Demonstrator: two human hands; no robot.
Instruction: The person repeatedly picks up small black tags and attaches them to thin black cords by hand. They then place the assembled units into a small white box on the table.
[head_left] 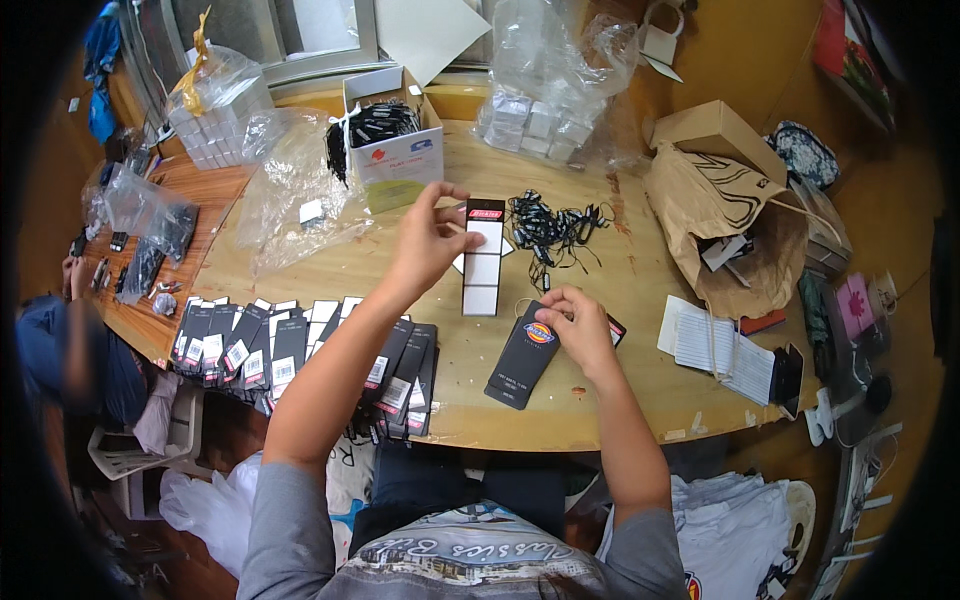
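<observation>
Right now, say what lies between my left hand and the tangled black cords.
In the head view: the black-and-white tag your left hand holds, partly hiding a white piece.

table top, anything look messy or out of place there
The black strings lie in a loose tangle right of the held card, unlike the bundle in the box. The paper bag looks slumped, its mouth gaping.

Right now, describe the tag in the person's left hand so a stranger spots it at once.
Find the wooden table, then the white box of black cords. Nearer the person, the left hand holds a long tag. A red label above white panels sets it apart from the dark-faced tags at the right hand.
</observation>
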